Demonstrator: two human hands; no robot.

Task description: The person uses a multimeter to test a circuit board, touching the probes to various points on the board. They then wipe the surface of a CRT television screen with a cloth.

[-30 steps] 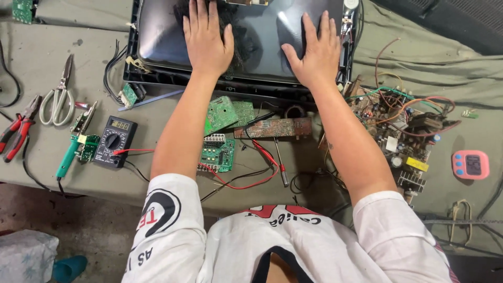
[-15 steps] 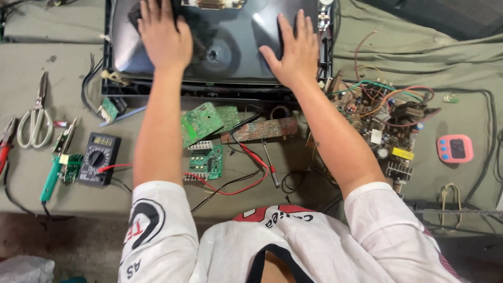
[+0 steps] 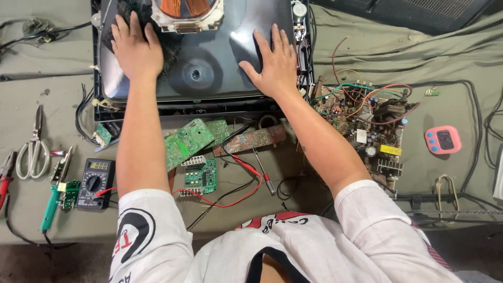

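— Two hands lie flat on a dark picture tube [image 3: 209,63], the back of an old television set, at the far middle of the desk [image 3: 367,42]. What does each one do?

— Left hand [image 3: 135,48] rests palm down on the tube's left side, fingers spread, gripping nothing. Right hand [image 3: 272,63] rests the same way on the right side, open and empty. A copper-wound yoke [image 3: 186,10] sits between them at the top edge.

— What lies nearer the person?

— Green circuit boards [image 3: 191,144] and a brown one [image 3: 251,140] just in front of the tube, with red and black probe leads [image 3: 241,181] curling across them. A larger board thick with parts and wires [image 3: 367,126] lies just right of the right forearm.

— And further out?

— Left: a black multimeter [image 3: 94,183], a green-handled soldering iron [image 3: 52,202], scissors [image 3: 34,147]. Right: a small pink timer [image 3: 443,140]. An olive cloth covers the desk.
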